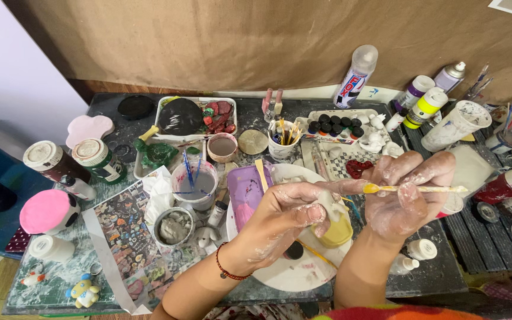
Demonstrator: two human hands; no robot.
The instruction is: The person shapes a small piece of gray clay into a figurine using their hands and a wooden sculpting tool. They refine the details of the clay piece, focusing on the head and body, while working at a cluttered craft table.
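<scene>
At lower centre, the left hand (pixel 291 216) grips a yellow-based figurine (pixel 334 228) over a white plate (pixel 280 272); the right hand (pixel 407 198) pinches a thin paintbrush (pixel 416 189). Farther back, a white spray can (pixel 355 77) leans upper centre on the cluttered tabletop (pixel 440 272).

Both hands (pixel 351 210) closed, paint-smeared

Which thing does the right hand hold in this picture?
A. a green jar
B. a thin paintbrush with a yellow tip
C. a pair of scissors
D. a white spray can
B: the right hand grips a thin paintbrush whose yellow tip points at the small yellow and white figure held in the left hand.
</scene>
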